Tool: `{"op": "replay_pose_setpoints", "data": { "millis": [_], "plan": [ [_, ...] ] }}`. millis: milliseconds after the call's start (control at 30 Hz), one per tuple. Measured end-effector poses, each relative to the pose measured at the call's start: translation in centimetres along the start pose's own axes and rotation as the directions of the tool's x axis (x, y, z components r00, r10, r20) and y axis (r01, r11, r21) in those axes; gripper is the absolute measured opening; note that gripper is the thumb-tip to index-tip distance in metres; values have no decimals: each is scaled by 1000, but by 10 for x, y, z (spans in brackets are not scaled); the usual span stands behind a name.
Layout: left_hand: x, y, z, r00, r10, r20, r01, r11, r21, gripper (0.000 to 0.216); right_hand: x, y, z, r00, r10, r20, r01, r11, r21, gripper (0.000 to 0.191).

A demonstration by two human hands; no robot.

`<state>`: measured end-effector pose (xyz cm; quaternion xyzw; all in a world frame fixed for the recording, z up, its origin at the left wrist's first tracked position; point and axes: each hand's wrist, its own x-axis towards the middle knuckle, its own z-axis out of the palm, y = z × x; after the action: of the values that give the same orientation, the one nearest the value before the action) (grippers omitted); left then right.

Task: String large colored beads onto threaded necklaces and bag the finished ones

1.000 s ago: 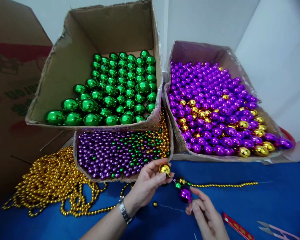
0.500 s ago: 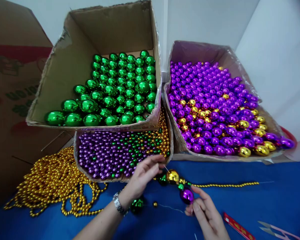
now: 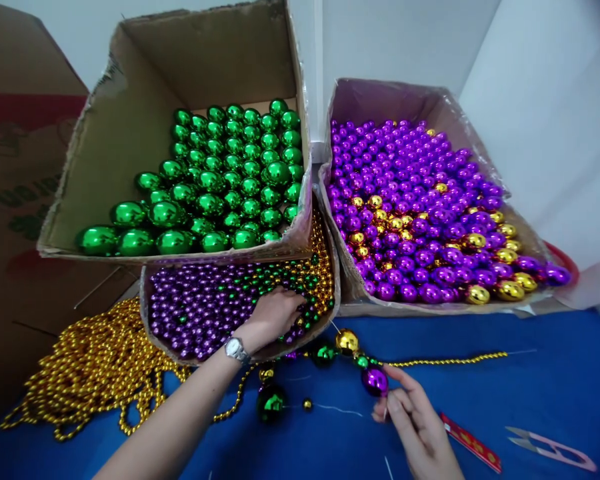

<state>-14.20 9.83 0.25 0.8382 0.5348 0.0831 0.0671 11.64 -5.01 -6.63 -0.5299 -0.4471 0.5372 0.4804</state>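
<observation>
My left hand (image 3: 273, 313) reaches into the low box of small purple, green and gold beads (image 3: 205, 310), fingers curled down among the beads; what they pinch is hidden. My right hand (image 3: 415, 423) rests on the blue cloth, fingertips pinching the thread just below a large purple ball (image 3: 375, 381). That ball sits on a strand with a small green bead, a gold ball (image 3: 347, 341) and a dark green ball (image 3: 323, 352). A thin gold bead string (image 3: 445, 361) runs right from it.
A tall box of green balls (image 3: 220, 180) stands behind the small-bead box. A box of purple and gold balls (image 3: 415, 213) stands at the right. A heap of gold bead strings (image 3: 95, 367) lies left. A loose green ball (image 3: 271, 403), red ruler (image 3: 473, 443) and thread snips (image 3: 550, 448) lie near me.
My left hand let go of the gold ball and moved up-left into the small-bead box. The gold ball now sits on the strand. My right hand stayed at the purple ball.
</observation>
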Motion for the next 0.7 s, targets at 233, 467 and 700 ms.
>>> {"op": "replay_pose_setpoints", "data": {
  "millis": [233, 467, 700],
  "plan": [
    [8, 8, 9, 1000, 14, -2, -15, 1000, -26, 25, 0, 1, 9, 996, -79, -44, 79, 997, 18, 45],
    [-1, 15, 5, 991, -103, -90, 55, 904, -424, 23, -1, 1, 8, 998, -50, -26, 50, 999, -2, 46],
    [-23, 45, 5, 927, -252, 279, 201, -294, -935, 21, -1, -1, 10, 996, -83, -10, 83, 995, -54, 44]
  ]
}}
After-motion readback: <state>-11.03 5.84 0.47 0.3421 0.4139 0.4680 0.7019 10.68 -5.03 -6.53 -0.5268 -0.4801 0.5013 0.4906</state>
